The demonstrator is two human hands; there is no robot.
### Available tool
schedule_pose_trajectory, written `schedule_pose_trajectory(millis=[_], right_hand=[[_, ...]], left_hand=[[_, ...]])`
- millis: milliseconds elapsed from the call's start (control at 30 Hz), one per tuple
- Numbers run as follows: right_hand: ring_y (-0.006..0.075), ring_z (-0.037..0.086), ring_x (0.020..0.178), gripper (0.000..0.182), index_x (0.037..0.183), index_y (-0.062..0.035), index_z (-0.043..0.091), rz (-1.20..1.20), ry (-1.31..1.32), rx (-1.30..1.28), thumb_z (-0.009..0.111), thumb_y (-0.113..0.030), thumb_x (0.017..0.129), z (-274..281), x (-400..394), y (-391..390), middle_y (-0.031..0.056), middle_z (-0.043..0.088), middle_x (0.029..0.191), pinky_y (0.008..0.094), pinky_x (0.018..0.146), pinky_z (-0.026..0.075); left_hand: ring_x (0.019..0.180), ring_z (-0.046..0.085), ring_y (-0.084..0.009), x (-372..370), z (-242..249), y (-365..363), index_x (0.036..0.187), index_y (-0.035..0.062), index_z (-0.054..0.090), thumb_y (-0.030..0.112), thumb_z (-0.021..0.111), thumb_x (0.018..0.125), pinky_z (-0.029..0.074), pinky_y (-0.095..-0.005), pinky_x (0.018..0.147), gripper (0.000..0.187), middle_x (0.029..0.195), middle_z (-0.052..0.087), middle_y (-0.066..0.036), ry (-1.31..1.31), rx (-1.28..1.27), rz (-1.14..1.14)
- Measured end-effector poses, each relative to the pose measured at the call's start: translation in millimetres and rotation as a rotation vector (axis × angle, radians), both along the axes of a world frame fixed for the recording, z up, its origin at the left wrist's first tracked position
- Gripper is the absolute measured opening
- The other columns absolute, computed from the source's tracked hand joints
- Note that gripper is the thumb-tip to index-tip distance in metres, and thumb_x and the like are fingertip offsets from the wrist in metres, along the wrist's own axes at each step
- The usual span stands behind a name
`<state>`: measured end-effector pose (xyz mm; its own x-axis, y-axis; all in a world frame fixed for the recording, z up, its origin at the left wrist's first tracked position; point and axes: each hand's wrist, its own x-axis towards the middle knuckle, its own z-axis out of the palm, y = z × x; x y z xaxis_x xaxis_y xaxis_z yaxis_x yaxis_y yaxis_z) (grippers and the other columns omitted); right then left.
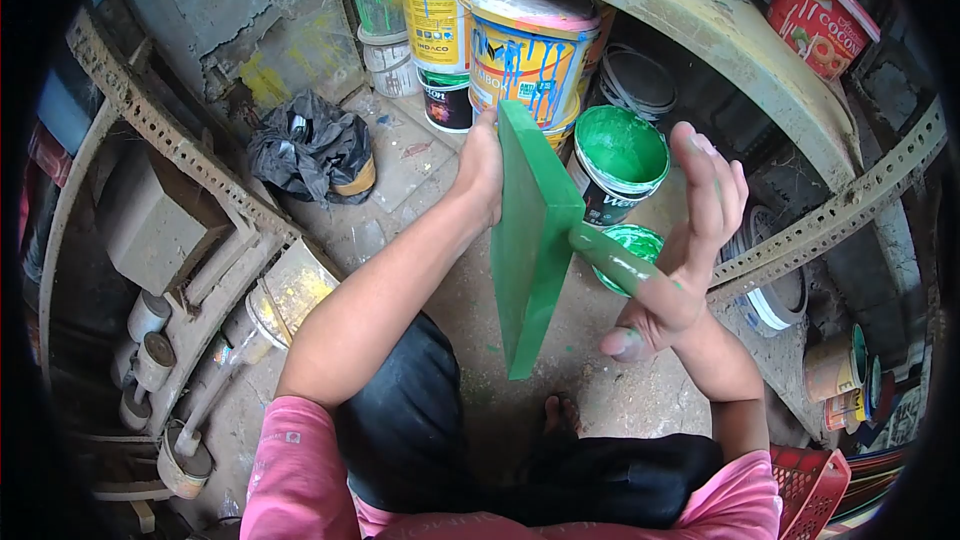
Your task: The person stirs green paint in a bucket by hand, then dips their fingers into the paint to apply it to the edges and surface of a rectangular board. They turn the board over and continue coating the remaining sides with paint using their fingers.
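A flat board painted green (535, 240) is held up on edge in front of me, its narrow side facing me. My left hand (483, 168) grips it at the far left edge, the fingers partly hidden behind it. My right hand (685, 270), smeared with green paint, has its fingers spread apart, and the outstretched index fingertip touches the board's right edge. Behind the right hand stands a black paint bucket (603, 202) with green paint coating its inside. Just in front of that bucket is a smaller container of green paint (640, 240), partly covered by my index finger.
Stacked yellow paint buckets (520, 65) stand at the back under a curved shelf (700, 15). A crumpled black plastic bag (310, 145) lies on the floor at left. Perforated metal rails (190, 145) run along both sides. A red crate (812, 490) sits at lower right.
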<state>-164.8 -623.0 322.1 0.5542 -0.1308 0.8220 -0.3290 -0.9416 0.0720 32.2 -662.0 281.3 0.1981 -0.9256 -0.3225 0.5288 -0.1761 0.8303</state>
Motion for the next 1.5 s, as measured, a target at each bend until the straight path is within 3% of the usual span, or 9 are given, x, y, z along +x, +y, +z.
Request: schedule_pose_trajectory(millis=[367, 433, 533, 800, 1033, 1133, 1200, 1333, 1500], right_hand=[[0.0453, 0.034, 0.124, 0.069, 0.097, -0.0143, 0.071, -0.047, 0.070, 0.015, 0.031, -0.069, 0.084, 4, 5, 2, 0.0377, 0.032, 0.134, 0.0545, 0.104, 0.011], [0.0403, 0.037, 0.122, 0.061, 0.092, -0.0201, 0.073, 0.021, -0.095, 0.023, 0.035, -0.067, 0.082, -3, 8, -2, 0.0323, 0.041, 0.131, 0.0508, 0.104, 0.010], [0.0434, 0.036, 0.123, 0.065, 0.096, -0.0161, 0.071, 0.049, -0.088, -0.010, 0.034, -0.068, 0.083, -5, 2, -5, 0.0354, 0.036, 0.133, 0.0531, 0.103, 0.012], [0.0471, 0.034, 0.124, 0.064, 0.101, -0.0110, 0.067, -0.025, 0.056, 0.037, 0.034, -0.064, 0.086, 1, 3, 1, 0.0391, 0.031, 0.133, 0.0546, 0.104, 0.014], [0.0417, 0.043, 0.116, 0.060, 0.097, -0.0081, 0.069, 0.143, -0.274, 0.087, 0.040, -0.059, 0.085, -18, 8, -12, 0.0340, 0.042, 0.128, 0.0507, 0.101, 0.017], [0.0416, 0.043, 0.116, 0.059, 0.099, -0.0034, 0.066, 0.158, -0.300, 0.165, 0.039, -0.055, 0.087, -23, 9, -15, 0.0341, 0.042, 0.128, 0.0506, 0.100, 0.020], [0.0416, 0.043, 0.116, 0.059, 0.100, -0.0013, 0.065, 0.174, -0.319, 0.196, 0.039, -0.053, 0.088, -25, 9, -17, 0.0343, 0.042, 0.128, 0.0507, 0.099, 0.022], [0.0415, 0.043, 0.115, 0.058, 0.100, 0.0026, 0.063, 0.171, -0.326, 0.268, 0.038, -0.049, 0.089, -24, 9, -19, 0.0332, 0.043, 0.127, 0.0501, 0.098, 0.024], [0.0396, 0.038, 0.124, 0.057, 0.113, 0.0055, 0.053, 0.190, -0.215, 0.375, 0.034, -0.044, 0.093, -27, 10, -23, 0.0299, 0.038, 0.132, 0.0485, 0.103, 0.027]], left_hand=[[0.075, 0.062, -0.0256, -2, 2, 3, 0.105, 0.0037, 0.054, 0.045, 0.018, 0.093, 0.053, -0.0397, 0.073, 0.056, 0.085, 0.061, -0.015, 0.006, -0.023, -0.015], [0.076, 0.062, -0.0258, -3, 2, 2, 0.106, 0.0034, 0.053, 0.044, 0.019, 0.093, 0.052, -0.0401, 0.073, 0.054, 0.085, 0.061, -0.016, 0.018, -0.015, 0.017], [0.061, 0.052, -0.0146, -3, 5, 4, 0.097, 0.0085, 0.054, 0.042, 0.035, 0.092, 0.044, -0.0302, 0.050, 0.038, 0.071, 0.052, -0.004, 0.161, 0.046, 0.071], [0.065, 0.053, -0.0152, -1, 2, 4, 0.101, 0.0078, 0.053, 0.043, 0.036, 0.092, 0.044, -0.0311, 0.052, 0.041, 0.080, 0.054, -0.006, 0.168, -0.010, 0.031], [0.065, 0.053, -0.0160, 9, -6, -3, 0.106, 0.0079, 0.052, 0.042, 0.034, 0.093, 0.044, -0.0297, 0.052, 0.040, 0.081, 0.054, -0.006, 0.098, -0.014, 0.055], [0.080, 0.063, -0.0246, 23, -13, -14, 0.104, 0.0051, 0.054, 0.045, 0.023, 0.094, 0.052, -0.0388, 0.074, 0.052, 0.089, 0.062, -0.013, 0.029, -0.020, 0.054], [0.052, 0.048, -0.0152, 33, -13, -19, 0.094, 0.0131, 0.051, 0.035, 0.034, 0.092, 0.038, -0.0332, 0.043, 0.027, 0.066, 0.047, -0.002, 0.125, 0.023, 0.183], [0.043, 0.042, -0.0171, 70, -41, -31, 0.065, 0.0166, 0.042, 0.040, 0.036, 0.088, 0.031, -0.0331, 0.038, 0.033, 0.053, 0.038, -0.001, 0.104, 0.134, 0.134], [0.045, 0.047, -0.0197, 105, -62, -34, 0.066, 0.0143, 0.048, 0.041, 0.031, 0.089, 0.036, -0.0367, 0.040, 0.039, 0.055, 0.046, -0.004, 0.015, 0.181, 0.212]])
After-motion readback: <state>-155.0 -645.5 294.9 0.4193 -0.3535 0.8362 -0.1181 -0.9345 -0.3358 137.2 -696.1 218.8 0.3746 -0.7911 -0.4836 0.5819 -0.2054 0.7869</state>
